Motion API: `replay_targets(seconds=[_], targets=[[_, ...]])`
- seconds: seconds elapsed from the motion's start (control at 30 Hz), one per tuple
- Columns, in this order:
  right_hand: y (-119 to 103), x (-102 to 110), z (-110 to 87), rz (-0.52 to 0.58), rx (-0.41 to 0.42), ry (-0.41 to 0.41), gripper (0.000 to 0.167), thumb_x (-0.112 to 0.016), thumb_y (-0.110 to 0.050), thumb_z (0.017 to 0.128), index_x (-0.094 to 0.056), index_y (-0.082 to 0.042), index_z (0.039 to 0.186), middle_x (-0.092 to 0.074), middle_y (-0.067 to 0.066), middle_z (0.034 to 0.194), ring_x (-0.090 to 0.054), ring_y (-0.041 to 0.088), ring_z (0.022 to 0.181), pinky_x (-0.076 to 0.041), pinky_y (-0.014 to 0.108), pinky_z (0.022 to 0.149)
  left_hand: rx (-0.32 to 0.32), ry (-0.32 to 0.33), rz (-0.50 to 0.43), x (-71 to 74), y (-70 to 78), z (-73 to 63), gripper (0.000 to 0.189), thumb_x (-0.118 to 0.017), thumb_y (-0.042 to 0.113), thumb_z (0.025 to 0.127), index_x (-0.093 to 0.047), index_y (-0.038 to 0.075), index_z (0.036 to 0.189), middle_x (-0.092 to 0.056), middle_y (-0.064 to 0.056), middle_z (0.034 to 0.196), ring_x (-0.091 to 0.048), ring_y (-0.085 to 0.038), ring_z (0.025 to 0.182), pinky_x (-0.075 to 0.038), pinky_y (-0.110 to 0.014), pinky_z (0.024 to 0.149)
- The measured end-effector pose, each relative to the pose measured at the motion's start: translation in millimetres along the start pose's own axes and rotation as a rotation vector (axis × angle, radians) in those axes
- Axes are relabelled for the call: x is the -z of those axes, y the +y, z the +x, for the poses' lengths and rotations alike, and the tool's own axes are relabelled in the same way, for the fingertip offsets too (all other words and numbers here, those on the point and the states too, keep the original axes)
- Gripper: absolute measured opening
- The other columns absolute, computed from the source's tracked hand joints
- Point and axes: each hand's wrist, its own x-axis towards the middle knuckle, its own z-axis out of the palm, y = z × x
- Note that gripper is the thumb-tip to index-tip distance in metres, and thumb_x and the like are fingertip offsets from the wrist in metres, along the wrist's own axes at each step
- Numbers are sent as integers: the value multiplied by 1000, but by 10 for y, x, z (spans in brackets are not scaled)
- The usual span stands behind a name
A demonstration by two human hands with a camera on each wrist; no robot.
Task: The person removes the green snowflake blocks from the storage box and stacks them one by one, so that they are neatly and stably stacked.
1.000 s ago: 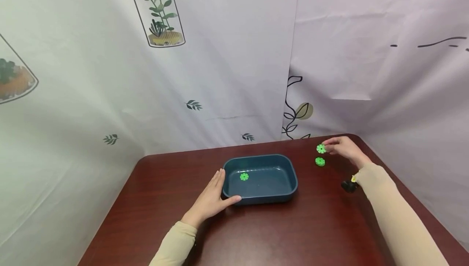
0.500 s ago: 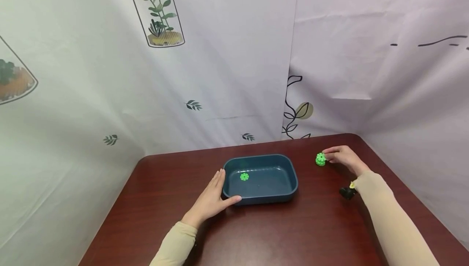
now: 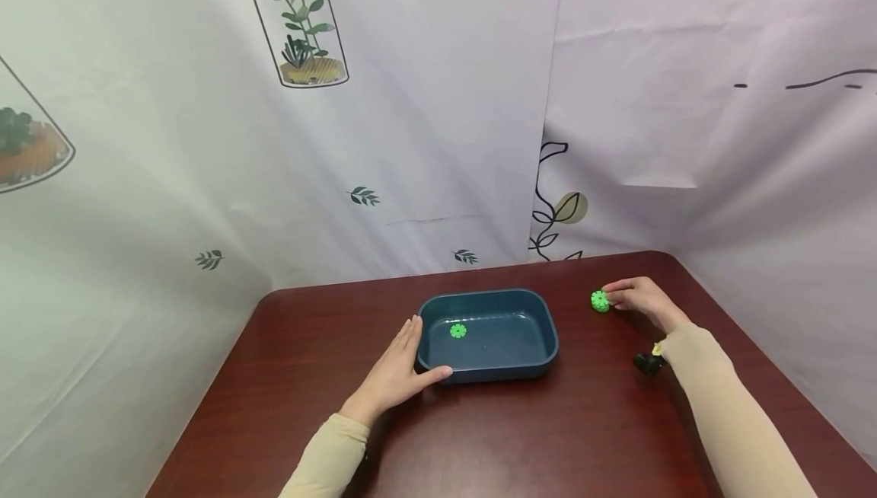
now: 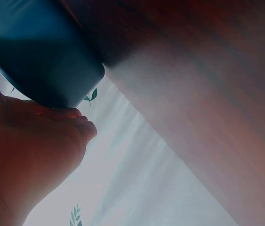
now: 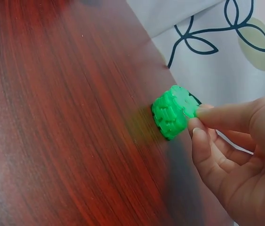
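My right hand [image 3: 644, 298] pinches the edge of a green notched disc [image 5: 185, 100] between thumb and finger. That disc sits slightly tilted on top of a short stack of similar green discs [image 5: 163, 115], low at the table's right rear. Around the left end of a dark blue rectangular dish [image 3: 486, 373] lies my left hand [image 3: 390, 376]. Its fingers are straight along the left wall, and the thumb stretches over the front rim. A single green disc [image 3: 457, 330] lies flat inside the dish, toward its left. The left wrist view shows the fingers touching the dish wall [image 4: 52, 56].
Dark red-brown wood makes up the table [image 3: 521, 437]. A white curtain [image 3: 438, 140] with plant prints hangs right behind its back edge. Under the right wrist is a small black object with a yellow bit [image 3: 648, 363].
My right hand has lowered a green disc from above onto the stack, moving slightly down. The left hand and the dish have stayed where they were.
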Motion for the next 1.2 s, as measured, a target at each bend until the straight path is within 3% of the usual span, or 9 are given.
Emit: replay_targets(seconds=[0.77,1.2], targets=[[38,-3,-70,16,3,-9,37,-58,-2,99,-55,23,126,-70,22,111,-68,6,83,-58,26,75,10,-13,-16,-12,-5,-14,118,-60,79,81,-15,6,162,-14,-10,168,-12,-30,154,-23,-53,119],[38,20,-166,-102,57,-60,40,-54,-6,102,-51,20,132,-63,33,120,-67,32,104,-58,36,81,-3,-1,-4,-21,-26,10,118,-58,81,81,-16,6,161,-15,-9,168,-13,-31,154,-24,-52,119]])
